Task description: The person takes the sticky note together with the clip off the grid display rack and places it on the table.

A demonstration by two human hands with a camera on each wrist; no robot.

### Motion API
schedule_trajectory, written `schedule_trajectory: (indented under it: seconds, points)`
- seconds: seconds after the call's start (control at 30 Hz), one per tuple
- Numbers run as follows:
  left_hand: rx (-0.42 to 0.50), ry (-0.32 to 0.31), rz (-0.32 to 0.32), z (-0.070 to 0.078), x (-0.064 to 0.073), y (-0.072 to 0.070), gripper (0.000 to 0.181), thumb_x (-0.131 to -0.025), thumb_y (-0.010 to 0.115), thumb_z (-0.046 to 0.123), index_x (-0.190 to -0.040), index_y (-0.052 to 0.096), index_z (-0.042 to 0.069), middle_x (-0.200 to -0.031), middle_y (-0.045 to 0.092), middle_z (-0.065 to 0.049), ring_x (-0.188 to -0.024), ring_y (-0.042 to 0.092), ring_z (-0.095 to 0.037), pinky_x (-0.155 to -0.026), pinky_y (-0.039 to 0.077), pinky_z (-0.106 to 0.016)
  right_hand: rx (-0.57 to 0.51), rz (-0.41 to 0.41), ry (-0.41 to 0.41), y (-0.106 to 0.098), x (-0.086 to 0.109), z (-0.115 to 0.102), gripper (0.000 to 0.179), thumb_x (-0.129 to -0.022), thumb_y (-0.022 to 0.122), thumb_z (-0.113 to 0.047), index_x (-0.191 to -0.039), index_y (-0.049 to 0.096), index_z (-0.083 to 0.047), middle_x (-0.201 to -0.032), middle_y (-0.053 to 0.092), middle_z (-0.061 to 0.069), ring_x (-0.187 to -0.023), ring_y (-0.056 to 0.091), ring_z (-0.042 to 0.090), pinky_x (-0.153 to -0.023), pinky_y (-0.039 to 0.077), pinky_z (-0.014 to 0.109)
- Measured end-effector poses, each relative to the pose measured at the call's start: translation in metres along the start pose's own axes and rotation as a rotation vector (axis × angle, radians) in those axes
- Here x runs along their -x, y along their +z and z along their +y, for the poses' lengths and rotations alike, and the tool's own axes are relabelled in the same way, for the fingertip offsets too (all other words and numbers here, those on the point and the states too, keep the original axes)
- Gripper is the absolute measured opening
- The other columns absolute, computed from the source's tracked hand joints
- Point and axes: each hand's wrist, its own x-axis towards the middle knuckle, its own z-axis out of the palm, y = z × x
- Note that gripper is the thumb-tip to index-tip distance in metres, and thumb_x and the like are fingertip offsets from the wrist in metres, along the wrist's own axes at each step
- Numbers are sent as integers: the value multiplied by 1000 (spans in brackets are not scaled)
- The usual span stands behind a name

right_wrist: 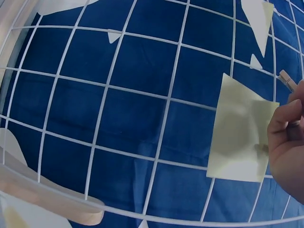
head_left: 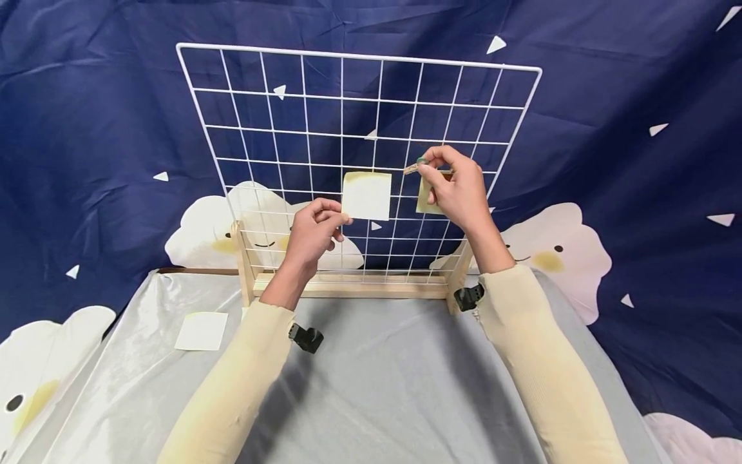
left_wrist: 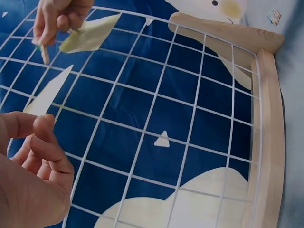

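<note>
My left hand (head_left: 308,237) pinches the lower left corner of a pale yellow paper note (head_left: 367,196), held up at the white wire grid (head_left: 359,59). In my right hand (head_left: 462,192), between thumb and fingertips, is a small wooden clothespin (head_left: 410,169) with a green piece on it. Its tip points left, toward the note, and stands apart from it. A second yellow note (head_left: 426,198) hangs on the grid behind the right hand, which partly hides it. The right wrist view shows more of that hanging note (right_wrist: 240,133) and the clothespin's tip (right_wrist: 286,80).
The grid stands upright in a wooden base (head_left: 353,287) on a table with a grey cloth (head_left: 371,374). Another note (head_left: 201,331) lies on the table at the left. Small coloured items (left_wrist: 274,17) lie beyond the base. A dark blue curtain (head_left: 626,77) hangs behind.
</note>
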Motion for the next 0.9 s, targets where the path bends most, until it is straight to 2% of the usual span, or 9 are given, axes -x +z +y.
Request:
schedule_trajectory:
  seconds: [0.13,0.3,0.63,0.9]
  points:
    - [16,-1,14,-4,3,-8,9,-91,65,4,-99,61,8,-83,72,-3,-57,56,-10,-49,37,-20,-31,5,9,-2,4,6,16,-98,68,-10,-108,66,3,-87,61,9,-47,52,8,-47,45,18]
    - [13,-23,24,-8,8,-17,10,-91,65,5,-99,61,9,-79,72,5,-57,56,-10,-49,35,-20,-90,1,27,-5,12,13,17,-98,68,-8,-109,65,5,-86,59,8,-46,51,7,-46,45,18]
    - [18,-54,42,-11,20,-32,13,-94,66,8,-106,60,8,-84,72,5,-58,56,-9,-49,37,-19,-180,15,60,-9,29,21,21,-97,68,-4,-113,65,9,-88,58,10,-43,51,8,-45,44,18]
    - [26,-76,43,-20,27,-46,11,-96,64,9,-106,59,8,-84,72,6,-58,55,-9,-49,37,-19,-113,27,96,-13,45,34,22,-98,69,-9,-114,65,5,-90,59,4,-44,53,9,-45,43,19]
